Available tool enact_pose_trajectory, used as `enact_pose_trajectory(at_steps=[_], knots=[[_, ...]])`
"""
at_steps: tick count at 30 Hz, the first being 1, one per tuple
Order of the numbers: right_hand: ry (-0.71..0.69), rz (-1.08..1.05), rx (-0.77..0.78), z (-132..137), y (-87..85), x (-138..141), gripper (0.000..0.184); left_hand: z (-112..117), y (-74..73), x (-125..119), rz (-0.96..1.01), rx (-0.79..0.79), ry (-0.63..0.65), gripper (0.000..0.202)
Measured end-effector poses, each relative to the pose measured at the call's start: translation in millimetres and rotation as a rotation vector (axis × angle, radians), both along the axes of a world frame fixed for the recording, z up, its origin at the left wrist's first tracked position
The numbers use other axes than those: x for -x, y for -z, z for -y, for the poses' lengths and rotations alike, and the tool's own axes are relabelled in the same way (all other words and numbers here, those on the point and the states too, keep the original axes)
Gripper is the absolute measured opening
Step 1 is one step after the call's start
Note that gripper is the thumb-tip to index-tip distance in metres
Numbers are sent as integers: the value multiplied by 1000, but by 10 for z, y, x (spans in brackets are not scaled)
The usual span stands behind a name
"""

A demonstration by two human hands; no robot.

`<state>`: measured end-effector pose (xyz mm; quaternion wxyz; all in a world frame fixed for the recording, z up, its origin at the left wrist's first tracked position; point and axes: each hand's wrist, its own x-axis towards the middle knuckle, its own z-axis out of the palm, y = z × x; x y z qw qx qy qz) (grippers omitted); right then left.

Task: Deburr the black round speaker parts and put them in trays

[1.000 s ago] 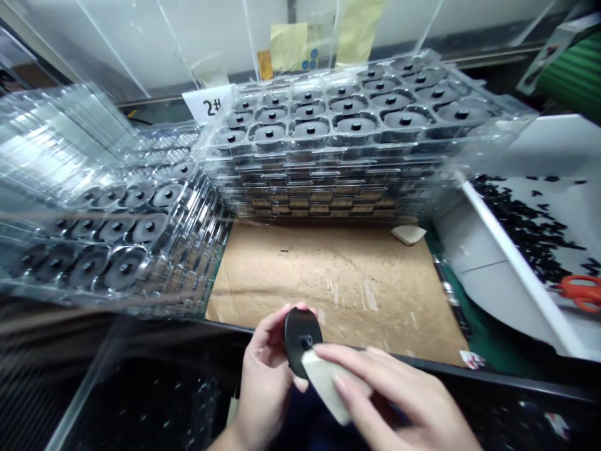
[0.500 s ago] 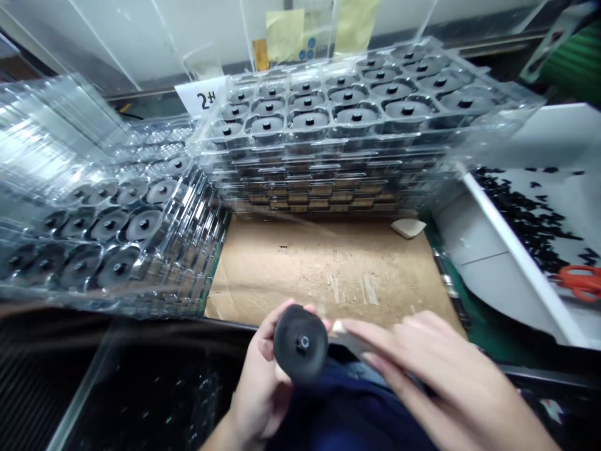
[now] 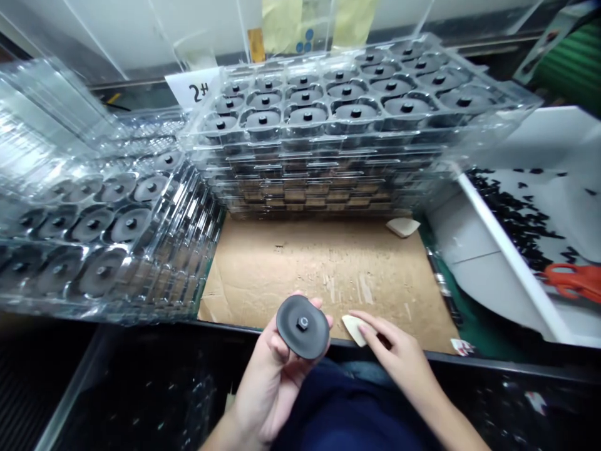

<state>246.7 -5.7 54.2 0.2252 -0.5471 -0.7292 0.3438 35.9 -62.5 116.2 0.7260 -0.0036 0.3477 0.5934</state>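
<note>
My left hand [image 3: 277, 369] is closed round a round black disc [image 3: 288, 326], dished like a suction cup, with a small stud at its centre. The disc's face is turned up towards me, above the near edge of the cardboard. To its right, my right hand [image 3: 394, 351] pinches a cream wedge-shaped pad [image 3: 353, 330] between thumb and fingers. The pad is held low by the near edge of the cardboard, apart from the disc.
Brown cardboard [image 3: 282, 263] covers the work surface, with a second cream pad [image 3: 402, 227] on it. Behind stand stacked clear trays [image 3: 328, 134] of black discs; more trays [image 3: 154, 250] are left. A white bin [image 3: 511, 250] at right holds small black pieces and orange-handled scissors [image 3: 575, 280].
My right hand has drawn back from beside the disc and now sits lower over the cardboard edge with the pad. My left hand has raised the disc slightly and tilted its face more upward.
</note>
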Motion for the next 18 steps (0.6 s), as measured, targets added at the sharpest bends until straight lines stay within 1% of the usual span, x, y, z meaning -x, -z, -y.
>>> enact_pose_trajectory(at_steps=[1,2,4,6,7,8,9,10,11,12,14,15,16,18], knots=[[9,2,3,0,-21,-8,25,-9,-2,-10,2,3,7,54],[24,2,1,-8,-92,2,25,-19,-11,-23,-9,8,18,54],[61,-24,-42,-34,-353,82,26,-37,-43,-55,-44,13,38,53],[70,-94,-151,-36,-675,243,26,-42,-71,-90,-81,5,48,56],[54,-152,-243,-23,-820,345,26,-37,-76,-106,-93,6,52,56],[-9,-207,-322,0,-940,449,29,-28,-73,-117,-100,13,59,55],[-106,-268,-408,25,-1030,546,30,-15,-62,-123,-106,22,70,53],[-190,-304,-447,49,-1091,626,30,-1,-45,-125,-111,30,81,50],[-280,-313,-440,66,-1126,684,29,13,-25,-123,-118,40,85,49],[-352,-298,-392,72,-1143,719,28,25,-4,-121,-127,52,80,48],[-449,-216,-246,57,-1143,737,27,35,21,-132,-153,82,46,50],[-453,-184,-211,41,-1134,735,27,32,19,-149,-157,95,41,52],[-415,-169,-229,27,-1123,733,27,24,6,-172,-151,101,50,53],[-297,-176,-363,20,-1101,725,27,0,-46,-220,-122,88,98,49]])
